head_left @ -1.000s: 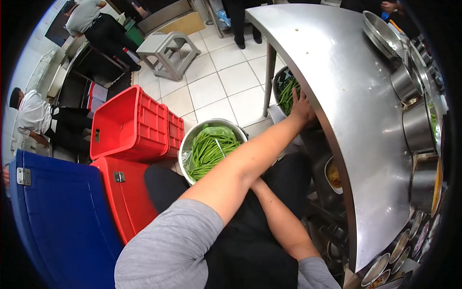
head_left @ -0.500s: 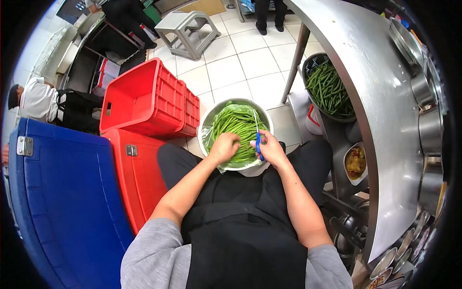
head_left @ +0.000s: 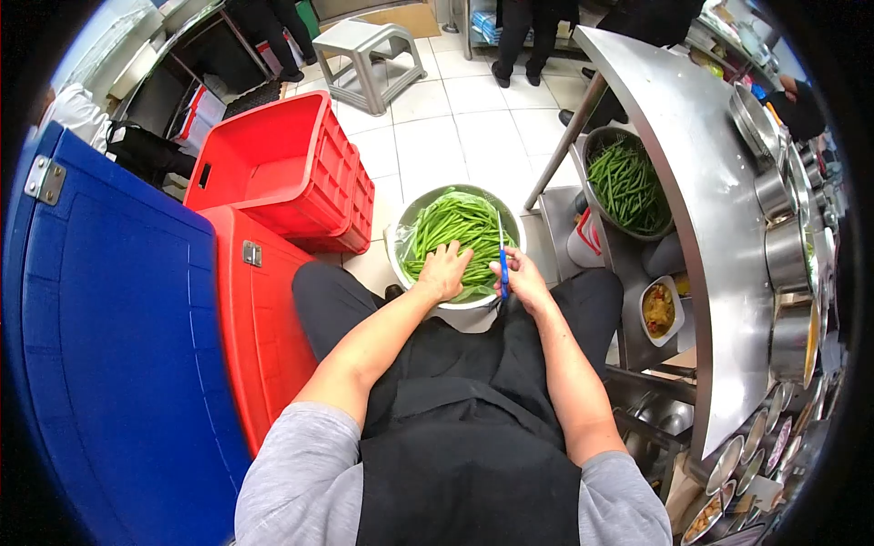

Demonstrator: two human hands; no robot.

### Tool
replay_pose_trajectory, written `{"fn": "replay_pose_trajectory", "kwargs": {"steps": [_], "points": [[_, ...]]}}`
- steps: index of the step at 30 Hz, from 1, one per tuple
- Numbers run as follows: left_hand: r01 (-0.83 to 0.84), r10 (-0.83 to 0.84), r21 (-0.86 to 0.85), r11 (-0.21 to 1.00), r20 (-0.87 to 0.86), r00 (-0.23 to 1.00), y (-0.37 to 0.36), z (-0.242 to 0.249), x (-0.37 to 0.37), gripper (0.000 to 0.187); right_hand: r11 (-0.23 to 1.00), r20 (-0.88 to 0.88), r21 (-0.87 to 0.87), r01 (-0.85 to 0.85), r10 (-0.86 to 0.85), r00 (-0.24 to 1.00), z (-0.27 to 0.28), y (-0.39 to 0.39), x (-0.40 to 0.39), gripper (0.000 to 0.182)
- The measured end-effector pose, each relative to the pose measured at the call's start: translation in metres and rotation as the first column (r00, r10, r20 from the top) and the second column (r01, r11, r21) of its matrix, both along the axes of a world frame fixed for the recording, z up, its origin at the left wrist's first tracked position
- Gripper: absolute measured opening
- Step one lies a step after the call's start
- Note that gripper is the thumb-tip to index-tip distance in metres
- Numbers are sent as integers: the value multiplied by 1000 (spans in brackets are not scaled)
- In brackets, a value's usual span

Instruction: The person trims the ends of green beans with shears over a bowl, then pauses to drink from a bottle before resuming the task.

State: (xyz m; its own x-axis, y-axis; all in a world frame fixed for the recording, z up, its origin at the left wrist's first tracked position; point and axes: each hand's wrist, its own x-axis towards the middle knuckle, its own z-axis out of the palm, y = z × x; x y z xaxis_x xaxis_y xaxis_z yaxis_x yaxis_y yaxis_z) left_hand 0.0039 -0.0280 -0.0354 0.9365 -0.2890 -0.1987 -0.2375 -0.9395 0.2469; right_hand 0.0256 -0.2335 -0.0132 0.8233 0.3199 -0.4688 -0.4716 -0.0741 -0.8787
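Between my knees stands a round pale tub (head_left: 393, 250), lined with a clear plastic bag and filled with long green beans (head_left: 452, 221). My left hand (head_left: 445, 273) rests on the beans with its fingers spread. At the tub's right side my right hand (head_left: 521, 279) grips a pair of scissors (head_left: 503, 264) by the blue handles. The blades point away from me over the beans and look closed. Part of the handles is hidden by the fingers.
Red crates (head_left: 264, 173) and a blue cooler box (head_left: 127, 337) stand left. To the right, a steel table (head_left: 665, 118) has a basket of cut green beans (head_left: 626, 182) and a dish of food (head_left: 658, 309) below it. A grey stool (head_left: 369, 64) and other people are farther off.
My left hand has gone from curled fingers to spread fingers on the beans. The scissors stay in my right hand. The view has shifted, and another person's legs now show beyond the table.
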Motion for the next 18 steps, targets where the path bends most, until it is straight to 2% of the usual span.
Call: {"fn": "replay_pose_trajectory", "kwargs": {"steps": [2,4,6,9,10,12,14,16,17,18], "points": [[12,-11,-29,1000,23,1000,4,0,3,72,999,-15,31,5,-5,1000,-3,-3,0,62],[-33,24,-189,981,-51,998,12,-4,10,68,998,-37,65,22,-20,999,-4,-9,-1,62],[-61,35,-237,969,-114,993,21,-4,21,65,995,-32,90,34,-31,999,-4,-12,-3,61],[-56,-18,-450,891,-159,987,34,21,34,67,990,2,123,71,-72,997,4,-14,-4,61],[-104,-3,-451,887,-229,973,39,11,43,70,990,-2,124,74,-75,997,6,-14,-4,61],[-125,10,-448,885,-250,968,49,10,52,71,988,7,128,83,-85,996,9,-13,-3,65],[-123,20,-412,903,-244,970,51,19,52,70,989,-5,120,89,-89,996,10,-10,-2,65],[-190,145,-477,858,-131,981,48,24,45,66,999,23,48,-15,14,1000,5,-9,0,65],[-156,153,-474,867,-46,987,47,19,40,62,999,39,28,-46,45,998,3,-7,1,63],[-156,151,-471,868,-49,987,45,16,34,62,999,36,30,-44,42,998,1,-7,0,63]]}}
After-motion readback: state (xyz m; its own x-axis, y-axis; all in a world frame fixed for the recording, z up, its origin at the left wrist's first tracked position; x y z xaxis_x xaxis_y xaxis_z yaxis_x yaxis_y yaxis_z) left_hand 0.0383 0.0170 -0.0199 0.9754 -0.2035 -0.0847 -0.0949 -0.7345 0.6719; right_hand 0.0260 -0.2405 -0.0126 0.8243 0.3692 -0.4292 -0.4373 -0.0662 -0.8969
